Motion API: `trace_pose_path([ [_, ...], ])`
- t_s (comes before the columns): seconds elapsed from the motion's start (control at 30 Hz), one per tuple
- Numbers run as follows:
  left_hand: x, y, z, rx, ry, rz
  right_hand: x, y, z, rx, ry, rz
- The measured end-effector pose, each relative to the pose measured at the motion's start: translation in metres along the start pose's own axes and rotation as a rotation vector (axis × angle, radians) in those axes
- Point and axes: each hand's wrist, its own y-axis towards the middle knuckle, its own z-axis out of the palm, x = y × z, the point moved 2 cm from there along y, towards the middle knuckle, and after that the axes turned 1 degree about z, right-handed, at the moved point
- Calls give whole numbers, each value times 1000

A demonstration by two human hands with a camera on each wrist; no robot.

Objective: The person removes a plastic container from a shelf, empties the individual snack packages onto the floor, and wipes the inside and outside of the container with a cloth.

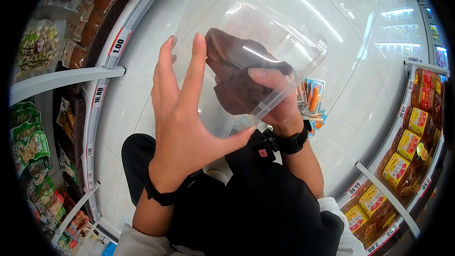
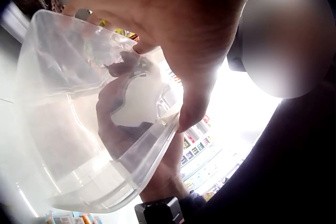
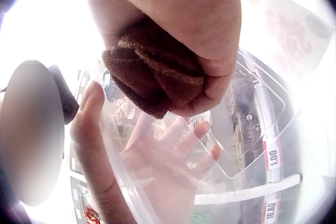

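A clear plastic container (image 1: pixel 208 7) (image 2: pixel 47 71) is tilted in front of the person's body. The left hand (image 1: pixel 177 114) (image 2: pixel 178 19) grips it, thumb at the rim and the other fingers spread along its outside. In the right hand (image 1: pixel 284 106) (image 3: pixel 194 19), a folded dark brown cloth (image 1: pixel 237 87) (image 3: pixel 157 74) is bunched under curled fingers. The head view shows the cloth through the clear plastic, against or near the inner wall; exact contact cannot be told. The right thumb lies over the cloth.
Shelves with price labels (image 1: pixel 120 42) and packaged foods (image 1: pixel 33 144) stand on the left. More shelves with yellow-labelled packages (image 1: pixel 397 167) curve along the right. Colourful packets (image 1: pixel 313 97) are beyond the right hand, above the pale tiled floor (image 1: pixel 350 114).
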Motion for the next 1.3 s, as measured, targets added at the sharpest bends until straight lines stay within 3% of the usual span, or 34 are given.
trace_pose_path([
  [0.13, 1, 0, 0, -12, -8, -11, -11, 3, -20, -4, -13, 24],
  [0.2, 1, -1, -1, -4, -30, -16, -11, 4, -21, 112, -7, -29],
  [0.33, -2, -1, -3, -10, -16, -24, -12, 3, -8, 156, 18, -69],
  [0.43, 1, -1, -1, -6, -11, -24, -7, 1, 2, 102, 12, -15],
  [0.7, 0, 0, -1, -21, -35, 0, -7, 5, -2, 218, 69, 11],
  [0.9, 2, -1, -1, 2, -57, -13, -13, 2, -10, 66, 49, 79],
  [1.3, 5, -2, 1, 32, -89, -34, -14, 5, -1, 34, -39, 14],
])
